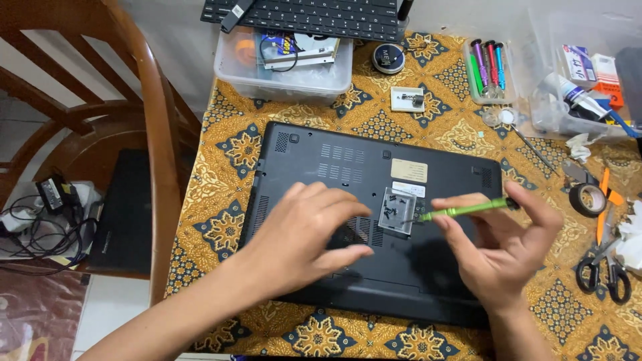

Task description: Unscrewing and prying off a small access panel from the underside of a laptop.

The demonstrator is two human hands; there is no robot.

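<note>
Single head-worn view, looking steeply down and forward over the surface (221, 160) from close range. Frame centred on the upturned laptop (374, 220); wooden chair (157, 154) at left edge, keyboard (314, 17) along top.

A black laptop (374, 220) lies on an orange-and-navy floral-patterned cloth (227, 167), beneath a green screwdriver (465, 210).

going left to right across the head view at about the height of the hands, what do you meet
power adapter with cables → wooden chair → left hand → small clear tray of screws → green screwdriver in the right hand → roll of black tape → scissors
</note>
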